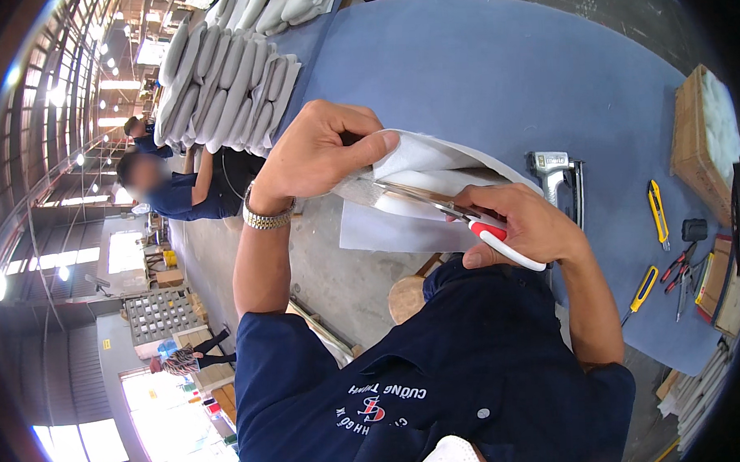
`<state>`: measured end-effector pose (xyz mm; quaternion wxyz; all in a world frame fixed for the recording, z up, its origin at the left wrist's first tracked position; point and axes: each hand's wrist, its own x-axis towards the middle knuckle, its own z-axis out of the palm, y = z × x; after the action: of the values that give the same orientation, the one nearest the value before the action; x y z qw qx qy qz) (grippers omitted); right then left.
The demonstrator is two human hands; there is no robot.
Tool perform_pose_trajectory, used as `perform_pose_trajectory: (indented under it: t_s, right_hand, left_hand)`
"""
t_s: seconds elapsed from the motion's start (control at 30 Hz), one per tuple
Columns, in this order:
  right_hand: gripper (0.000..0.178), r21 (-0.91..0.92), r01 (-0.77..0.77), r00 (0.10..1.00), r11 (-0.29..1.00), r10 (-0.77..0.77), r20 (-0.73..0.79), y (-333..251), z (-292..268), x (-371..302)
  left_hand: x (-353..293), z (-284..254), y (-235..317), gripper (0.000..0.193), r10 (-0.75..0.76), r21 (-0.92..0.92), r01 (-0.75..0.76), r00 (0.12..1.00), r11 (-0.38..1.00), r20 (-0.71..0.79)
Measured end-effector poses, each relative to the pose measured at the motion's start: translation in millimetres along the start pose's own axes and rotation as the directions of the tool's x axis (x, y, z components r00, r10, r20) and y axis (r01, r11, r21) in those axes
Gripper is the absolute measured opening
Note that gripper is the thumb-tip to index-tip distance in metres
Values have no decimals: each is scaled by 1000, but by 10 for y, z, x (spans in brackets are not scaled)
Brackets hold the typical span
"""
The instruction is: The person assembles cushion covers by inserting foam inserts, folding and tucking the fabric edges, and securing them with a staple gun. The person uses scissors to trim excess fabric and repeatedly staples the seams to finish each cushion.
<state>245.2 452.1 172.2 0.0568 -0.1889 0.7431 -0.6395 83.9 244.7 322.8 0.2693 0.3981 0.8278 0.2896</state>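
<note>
My left hand (322, 151), with a metal watch (268, 220) on its wrist, pinches the edge of a white and grey padded fabric piece (433, 157) between thumb and fingers. In my right hand (529, 225) is a pair of scissors (499, 241) with red and white handles. Its metal blades point left, toward my left hand, and lie against the fabric's edge; whether they are parted is hard to make out. Below the blades hangs a flat white sheet (378, 231) of the piece. Most of the fabric's right end is covered by my right hand.
On the blue table (462, 57) lie a staple gun (554, 172), a yellow utility knife (658, 213), another yellow-handled tool (643, 288) and pliers (677, 265). A carton (690, 142) holds white stuffing. Grey padded pieces (226, 89) are stacked far left, beside a co-worker (177, 189).
</note>
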Motion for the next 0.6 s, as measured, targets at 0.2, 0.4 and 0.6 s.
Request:
perform_pose_trajectory:
  t_s: [0.2,0.4,0.6]
  right_hand:
    - [75,-34,86,989,996,-89,-114,-2,90,15]
    - [71,-48,81,976,996,-89,-197,-2,186,-1]
    - [68,-77,-26,978,997,9,-210,-160,237,-1]
  left_hand:
    - [20,21,34,31,-2,21,2,1000,1000,7]
    - [52,22,48,34,-3,86,3,1000,996,-6]
    - [92,-3,28,34,25,104,-25,1000,994,3]
